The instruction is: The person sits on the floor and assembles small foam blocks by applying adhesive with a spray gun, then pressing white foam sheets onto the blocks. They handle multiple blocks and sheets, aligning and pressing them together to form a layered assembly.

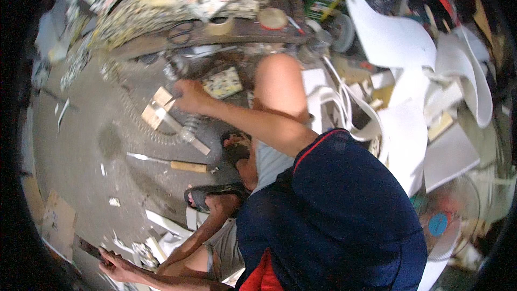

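At the lower left, my left hand point(116, 267) is closed on one end of a dark flat strip point(88, 249), its exact kind unclear. My right hand point(193, 98) reaches out low over the floor, its fingers curled and blurred; what they hold, if anything, is hidden. Right against those fingers is a pale wooden block point(157, 109) with a narrow bar point(188, 139) running from it. Just beyond the hand lies a blurred silvery metal fitting point(175, 66). A clear coiled hose point(129, 109) curves around the block. Nearer me lies a knife-like tool with a wooden handle point(187, 166).
Scissors point(180, 33), a tape roll point(219, 26) and a round red-rimmed container point(272, 19) rest on a low wooden board. Speckled foam slabs point(161, 13) are stacked behind. White foam sheets point(398, 124) and a fan point(447, 218) crowd the right. A speckled foam block point(222, 82) lies beyond my right forearm.
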The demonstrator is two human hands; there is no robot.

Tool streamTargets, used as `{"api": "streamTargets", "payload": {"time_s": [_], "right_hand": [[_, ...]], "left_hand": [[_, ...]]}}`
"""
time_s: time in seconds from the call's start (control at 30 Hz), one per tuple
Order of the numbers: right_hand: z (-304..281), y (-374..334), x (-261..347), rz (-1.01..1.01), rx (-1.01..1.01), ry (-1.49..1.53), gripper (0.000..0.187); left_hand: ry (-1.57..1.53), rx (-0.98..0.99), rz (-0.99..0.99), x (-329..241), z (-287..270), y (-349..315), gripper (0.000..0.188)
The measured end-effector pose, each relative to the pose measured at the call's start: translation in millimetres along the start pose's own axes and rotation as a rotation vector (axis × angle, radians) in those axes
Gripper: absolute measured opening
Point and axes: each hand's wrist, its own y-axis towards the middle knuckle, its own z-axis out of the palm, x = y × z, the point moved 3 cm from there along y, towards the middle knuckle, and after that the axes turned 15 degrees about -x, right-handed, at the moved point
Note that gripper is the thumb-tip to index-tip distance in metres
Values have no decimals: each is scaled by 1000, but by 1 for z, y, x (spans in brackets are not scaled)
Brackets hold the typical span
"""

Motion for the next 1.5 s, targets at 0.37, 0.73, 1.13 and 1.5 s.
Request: {"api": "streamTargets", "payload": {"time_s": [0.37,0.73,1.13,1.5], "right_hand": [[-314,-199,-76,247,-627,-84,24],[-279,-65,-295,277,167,-918,96],[-372,-65,-173,-25,-192,-74,19],[-381,-85,58,-171,-143,269,23]], "left_hand": [[-95,161,-5,-42,40,-16,47],[-323,138,294,-62,-16,-40,40],[-290,158,158,-67,-51,-21,30],[-228,218,312,-106,-44,-54,23]]}}
